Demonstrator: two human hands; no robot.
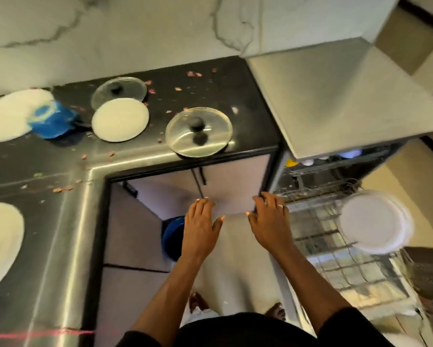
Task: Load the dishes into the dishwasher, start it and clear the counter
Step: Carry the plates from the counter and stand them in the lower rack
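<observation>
In the head view the dishwasher (335,171) stands open at the right end of the black counter (248,101), its lower rack (335,246) drawn out over the lowered door so that dishes can be dropped in from above. One white plate (374,221) already sits in that rack at its far side, seemingly tilted on edge between the wires, though blur makes the angle uncertain; an upper rack deeper inside the dishwasher shows some small items too dim to name. Both hands are empty and spread flat, fingers extended and holding nothing: the left hand (201,221) hangs in front of the cabinet just left of the dishwasher, and the right hand (269,216) is at the near left corner of the rack, whether touching it or just beside it cannot be told. Judging by this, one load step is done and the hands are free for the next dish. That dish waits left of the dishwasher on the counter: a glass lid (198,132) overhanging the edge nearest the machine, then a white dinner plate (120,119) overlapping a second glass lid (119,91), a blue cup (51,118) lying against a large white plate (12,113), and another plate (0,244) farther round the corner. Food crumbs scattered across the counter will need wiping later.
</observation>
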